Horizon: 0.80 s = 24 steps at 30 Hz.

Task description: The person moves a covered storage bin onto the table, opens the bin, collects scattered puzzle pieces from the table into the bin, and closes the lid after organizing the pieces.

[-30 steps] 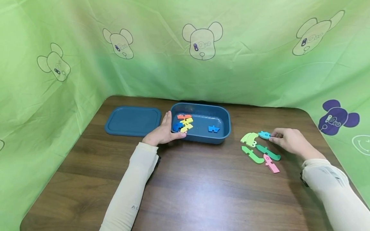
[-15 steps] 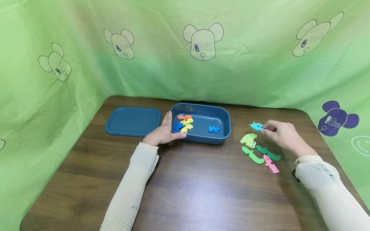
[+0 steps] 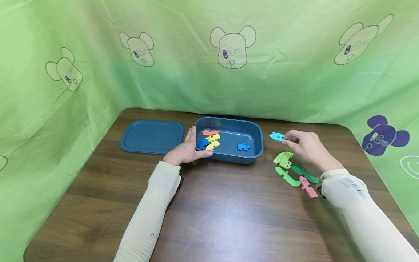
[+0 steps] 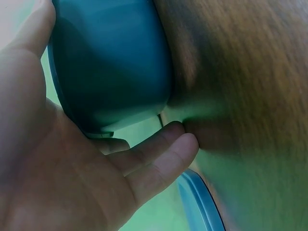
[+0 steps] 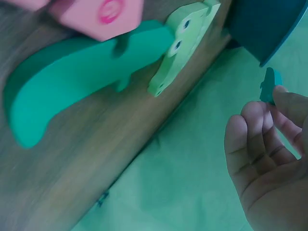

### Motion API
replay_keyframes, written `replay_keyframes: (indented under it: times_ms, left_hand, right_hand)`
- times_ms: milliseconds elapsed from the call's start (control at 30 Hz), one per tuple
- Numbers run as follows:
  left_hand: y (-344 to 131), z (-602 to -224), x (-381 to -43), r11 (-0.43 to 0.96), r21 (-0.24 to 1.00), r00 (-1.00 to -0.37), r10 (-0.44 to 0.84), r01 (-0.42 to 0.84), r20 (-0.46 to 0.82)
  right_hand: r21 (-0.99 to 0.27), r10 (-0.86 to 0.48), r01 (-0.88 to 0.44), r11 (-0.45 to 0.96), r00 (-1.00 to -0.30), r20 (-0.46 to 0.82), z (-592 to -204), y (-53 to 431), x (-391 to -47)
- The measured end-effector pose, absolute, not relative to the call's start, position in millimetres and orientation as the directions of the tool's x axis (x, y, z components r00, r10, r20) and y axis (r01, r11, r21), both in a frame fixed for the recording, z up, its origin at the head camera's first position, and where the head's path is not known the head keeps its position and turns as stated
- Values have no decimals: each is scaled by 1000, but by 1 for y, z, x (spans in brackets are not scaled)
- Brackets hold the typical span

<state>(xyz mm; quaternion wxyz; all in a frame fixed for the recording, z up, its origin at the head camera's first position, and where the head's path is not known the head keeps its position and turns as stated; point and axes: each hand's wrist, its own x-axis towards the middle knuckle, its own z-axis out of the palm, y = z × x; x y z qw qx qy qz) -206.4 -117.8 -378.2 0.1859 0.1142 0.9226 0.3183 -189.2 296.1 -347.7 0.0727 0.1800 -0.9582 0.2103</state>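
My right hand (image 3: pixel 307 148) pinches a light blue puzzle piece (image 3: pixel 276 136) between thumb and fingertips, above the table to the right of the blue plastic box (image 3: pixel 232 157). In the right wrist view the piece (image 5: pixel 270 85) sticks up from the fingertips, near the box's wall. My left hand (image 3: pixel 184 150) rests against the box's left front corner, fingers straight and thumb along the front rim. Inside the box lie an orange piece (image 3: pixel 210 133), yellow pieces (image 3: pixel 213 146), a dark blue piece (image 3: pixel 202 144) and a blue piece (image 3: pixel 243 146).
Below my right hand lie a light green piece with eyes (image 3: pixel 284 160), a green piece (image 3: pixel 287 177), a dark green piece (image 3: pixel 304 174) and a pink piece (image 3: pixel 308 187). The blue lid (image 3: pixel 152 136) lies left of the box. A green cloth (image 3: pixel 183 83) hangs behind the table.
My right hand has carried the light blue piece away from the other loose pieces, leftward and back toward the box. My left hand stays at the box.
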Motion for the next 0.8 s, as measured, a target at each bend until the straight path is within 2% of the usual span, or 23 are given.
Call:
replay_keyframes:
  times_ms: [433, 800]
  left_hand:
    - [-119, -379, -207, 769, 633, -903, 333, 92, -273]
    - [-119, -380, -209, 769, 631, -900, 342, 104, -268]
  right_hand:
    - [-379, -346, -425, 822, -902, 260, -348, 270, -202]
    - [-431, -317, -347, 833, -938, 142, -355, 257, -211]
